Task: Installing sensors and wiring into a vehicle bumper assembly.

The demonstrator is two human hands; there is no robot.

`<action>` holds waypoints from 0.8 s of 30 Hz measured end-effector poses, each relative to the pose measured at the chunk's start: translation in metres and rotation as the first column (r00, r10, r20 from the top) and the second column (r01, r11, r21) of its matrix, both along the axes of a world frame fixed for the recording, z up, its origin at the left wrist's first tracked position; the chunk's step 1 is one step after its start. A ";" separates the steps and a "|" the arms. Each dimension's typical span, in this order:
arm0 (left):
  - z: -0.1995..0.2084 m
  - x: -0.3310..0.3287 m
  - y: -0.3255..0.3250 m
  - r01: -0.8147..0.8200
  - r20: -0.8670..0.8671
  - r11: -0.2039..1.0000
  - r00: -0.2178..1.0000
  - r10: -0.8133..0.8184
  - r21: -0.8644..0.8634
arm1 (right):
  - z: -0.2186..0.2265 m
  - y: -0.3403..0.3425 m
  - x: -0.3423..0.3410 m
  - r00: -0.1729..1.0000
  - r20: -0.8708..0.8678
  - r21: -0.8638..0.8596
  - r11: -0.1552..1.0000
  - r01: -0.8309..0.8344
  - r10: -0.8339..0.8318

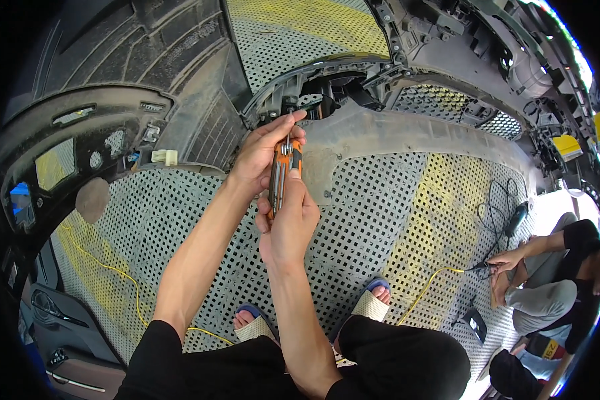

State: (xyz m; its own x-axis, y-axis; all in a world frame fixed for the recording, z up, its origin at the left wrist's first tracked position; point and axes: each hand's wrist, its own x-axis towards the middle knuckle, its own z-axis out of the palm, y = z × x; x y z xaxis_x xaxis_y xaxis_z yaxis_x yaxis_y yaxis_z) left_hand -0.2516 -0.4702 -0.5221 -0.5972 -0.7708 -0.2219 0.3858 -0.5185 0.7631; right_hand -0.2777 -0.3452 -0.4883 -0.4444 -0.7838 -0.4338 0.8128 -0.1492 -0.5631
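A folding hex key set with an orange and black handle and several metal keys sits between my hands, near the middle of the view. My right hand is wrapped round its lower part, thumb along the handle. Higher up, my left hand is closed round the tool's upper end, its finger and thumb by a metal key that stands out of the handle. Just beyond the fingertips is the dark bracketed edge of a large plastic car bumper. Whether the key touches it, I cannot tell.
Another large dark plastic panel lies at the upper left. A grey door trim is at the lower left. A yellow cable crosses the perforated floor. At the right, a crouching person's hand holds a dark tool on the cable.
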 end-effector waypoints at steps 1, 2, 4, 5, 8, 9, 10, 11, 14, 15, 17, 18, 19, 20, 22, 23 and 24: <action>0.000 -0.001 0.001 -0.004 -0.011 1.000 1.000 0.005 0.014 | -0.001 0.001 0.000 1.000 0.011 -0.020 1.000 0.017 -0.017; 0.000 -0.001 0.001 -0.014 0.012 1.000 1.000 0.014 0.003 | -0.002 0.002 0.000 1.000 0.011 -0.015 1.000 0.025 -0.025; 0.001 -0.002 0.001 -0.018 0.016 1.000 1.000 0.018 0.011 | -0.004 0.002 -0.001 0.998 0.070 -0.023 1.000 0.012 -0.010; 0.001 -0.002 0.002 -0.031 0.020 0.999 0.999 0.030 0.014 | -0.004 0.002 -0.002 0.997 0.070 -0.018 1.000 0.018 -0.017; -0.002 -0.003 0.000 -0.033 0.012 0.999 0.999 0.033 0.022 | -0.006 0.002 -0.001 0.994 0.104 -0.017 1.000 0.020 -0.018; -0.003 -0.003 0.000 -0.035 0.012 0.999 0.999 0.035 0.024 | -0.006 0.002 0.000 0.992 0.123 -0.021 0.999 0.025 -0.022; -0.001 -0.001 0.000 -0.032 0.004 0.999 0.999 0.032 0.030 | -0.006 0.002 0.001 0.989 0.143 -0.025 0.999 0.029 -0.026; -0.003 0.000 -0.001 -0.028 0.003 0.999 1.000 0.028 0.030 | -0.006 0.001 0.002 0.989 0.142 -0.026 0.999 0.033 -0.029; -0.004 0.001 0.000 -0.023 -0.005 1.000 1.000 0.023 0.021 | -0.006 0.001 0.004 0.987 0.151 -0.049 0.997 0.057 -0.049; -0.003 0.000 0.000 -0.021 -0.005 1.000 1.000 0.021 0.023 | -0.005 0.000 0.004 0.985 0.164 -0.052 0.997 0.064 -0.055; -0.001 -0.001 0.001 -0.025 0.025 1.000 0.999 0.024 0.013 | -0.005 0.001 0.002 0.983 0.174 -0.052 0.996 0.076 -0.066; -0.001 -0.001 0.001 -0.022 0.024 1.000 0.999 0.021 0.014 | -0.006 0.002 0.002 0.981 0.188 -0.068 0.996 0.066 -0.052; 0.000 0.000 0.001 -0.015 0.024 1.000 1.000 0.014 0.010 | -0.006 0.002 0.001 0.979 0.202 -0.083 0.995 0.058 -0.041; 0.001 -0.001 0.002 -0.007 0.024 1.000 1.000 0.007 0.007 | -0.008 0.002 0.002 0.979 0.200 -0.081 0.995 0.063 -0.046; 0.004 -0.001 0.003 -0.015 0.038 1.000 0.999 0.015 0.004 | -0.010 -0.001 0.005 0.968 0.248 -0.137 0.987 0.079 -0.043; 0.005 0.000 0.003 -0.027 0.054 1.000 0.998 0.027 -0.001 | -0.010 0.000 0.005 0.968 0.249 -0.138 0.987 0.078 -0.042; 0.003 0.000 0.004 -0.031 0.027 0.999 0.999 0.030 0.013 | -0.009 0.001 0.003 0.982 0.191 -0.129 0.991 0.036 -0.011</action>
